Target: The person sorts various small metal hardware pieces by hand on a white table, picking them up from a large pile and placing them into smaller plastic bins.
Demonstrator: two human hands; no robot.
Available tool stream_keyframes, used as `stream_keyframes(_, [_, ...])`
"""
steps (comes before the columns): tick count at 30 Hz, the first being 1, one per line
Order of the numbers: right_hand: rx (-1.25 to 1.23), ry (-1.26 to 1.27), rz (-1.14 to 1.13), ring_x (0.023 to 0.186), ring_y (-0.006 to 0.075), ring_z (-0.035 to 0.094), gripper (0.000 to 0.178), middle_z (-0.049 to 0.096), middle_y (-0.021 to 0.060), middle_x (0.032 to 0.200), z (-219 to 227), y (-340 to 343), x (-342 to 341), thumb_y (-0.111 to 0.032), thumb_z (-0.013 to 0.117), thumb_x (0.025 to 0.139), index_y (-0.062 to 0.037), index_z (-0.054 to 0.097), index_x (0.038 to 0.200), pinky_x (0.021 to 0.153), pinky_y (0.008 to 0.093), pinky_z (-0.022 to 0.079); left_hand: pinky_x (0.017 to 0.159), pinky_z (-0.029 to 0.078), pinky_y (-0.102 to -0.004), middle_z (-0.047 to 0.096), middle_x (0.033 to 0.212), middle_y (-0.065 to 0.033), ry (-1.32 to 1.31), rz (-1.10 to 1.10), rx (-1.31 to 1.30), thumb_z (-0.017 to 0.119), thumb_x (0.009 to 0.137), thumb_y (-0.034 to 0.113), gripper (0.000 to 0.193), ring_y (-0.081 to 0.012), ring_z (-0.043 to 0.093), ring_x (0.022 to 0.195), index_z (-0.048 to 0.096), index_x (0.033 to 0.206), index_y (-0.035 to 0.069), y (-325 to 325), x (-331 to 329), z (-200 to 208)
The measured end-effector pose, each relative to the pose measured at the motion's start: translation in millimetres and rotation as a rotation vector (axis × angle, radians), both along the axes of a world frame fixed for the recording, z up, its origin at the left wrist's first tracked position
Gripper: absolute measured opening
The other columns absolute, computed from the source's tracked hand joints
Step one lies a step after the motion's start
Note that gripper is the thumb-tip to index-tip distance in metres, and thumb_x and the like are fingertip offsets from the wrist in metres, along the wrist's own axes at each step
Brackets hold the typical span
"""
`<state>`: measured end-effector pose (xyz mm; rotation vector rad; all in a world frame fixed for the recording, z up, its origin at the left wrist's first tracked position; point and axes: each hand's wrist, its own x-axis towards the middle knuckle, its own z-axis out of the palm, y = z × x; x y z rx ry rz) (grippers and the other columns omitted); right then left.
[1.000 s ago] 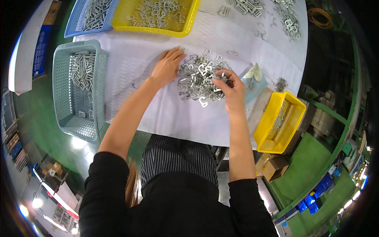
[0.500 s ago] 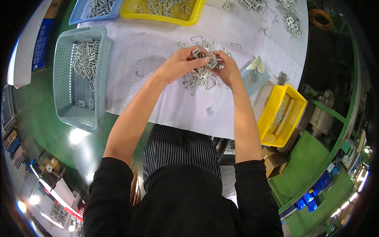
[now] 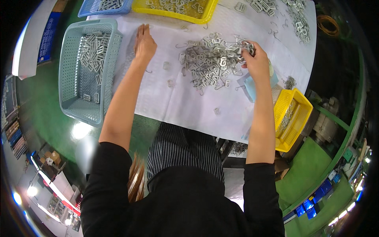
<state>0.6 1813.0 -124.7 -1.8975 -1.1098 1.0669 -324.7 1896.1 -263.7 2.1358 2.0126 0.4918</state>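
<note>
Small silvery metal buckles and wire hooks lie in a tangled pile (image 3: pixel 211 65) on the white-covered table. At the pile's right edge my right hand (image 3: pixel 256 59) is closed around a small bunch of metal pieces (image 3: pixel 248 48), including buckles. My left hand (image 3: pixel 145 44) is off to the left, over the white cover between the pile and the grey-blue basket (image 3: pixel 109 67). Its fingers are stretched out, pointing away from me, and nothing shows in them. Several flat buckles (image 3: pixel 94 51) lie heaped inside that basket.
At the far side stand a yellow tray (image 3: pixel 173 15) and a blue basket (image 3: pixel 104 12), both with metal pieces. A yellow basket (image 3: pixel 292 122) sits at the right edge, near a light-blue packet (image 3: pixel 250 87). More buckles (image 3: pixel 300 27) are heaped far right.
My hands have parted from above the pile. The left has swung left and away; the right has moved right with metal pieces. The pile lies more spread out.
</note>
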Motion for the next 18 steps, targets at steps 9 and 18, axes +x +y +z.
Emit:
stream_keyframes(9, [0.074,-0.597,0.030,0.102,0.0306,0.056,0.046,0.055,0.0172,0.112,-33.7,-10.8,12.1,-0.017,0.065,0.078,-0.0068,0.049,0.121,0.083,0.0391,0.046,0.082,0.047,-0.0398,0.057,0.102,-0.0050,0.072,-0.165,-0.065,0.060,0.080,0.015,0.019,-0.0264,0.053,0.100,0.059,0.099,0.012,26.0,-20.2,-1.1])
stream_keyframes(18, [-0.135,-0.554,-0.035,0.095,0.0302,0.055,0.039,0.053,0.0094,0.102,-86.9,-93.0,-86.9,-0.016,0.069,0.073,-0.0125,0.052,0.108,0.076,0.0404,0.048,0.075,0.048,-0.0328,0.060,0.089,-0.0076,-0.130,-0.015,-0.437,0.064,0.079,0.015,0.019,-0.0218,0.059,0.084,0.060,0.097,0.009,22.8,-26.7,13.9])
